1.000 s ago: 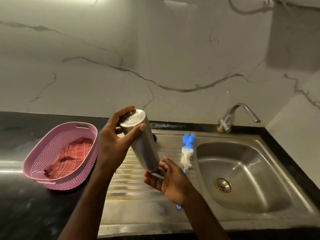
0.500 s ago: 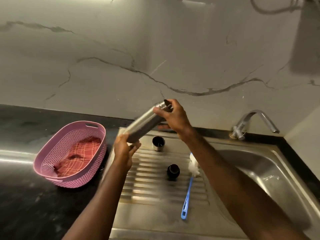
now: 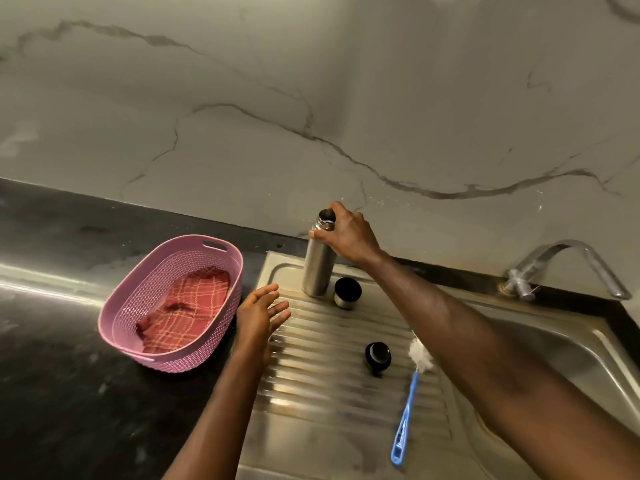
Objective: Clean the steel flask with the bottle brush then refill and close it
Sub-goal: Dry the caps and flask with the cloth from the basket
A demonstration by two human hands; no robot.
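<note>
Steel flask [image 3: 317,268] upright on drainboard [image 3: 329,403], neck gripped by my right hand [image 3: 348,233]. My left hand [image 3: 259,315] hovers nearby, fingers spread, holding nothing. Bottle brush [image 3: 410,400] lies beneath my right forearm.

Both forearms are bare as far up as they show, with no sleeve or cuff over them. The left hand [image 3: 259,315] and the right hand [image 3: 348,233] are bare too, without gloves, rings, a watch or a wristband.
</note>
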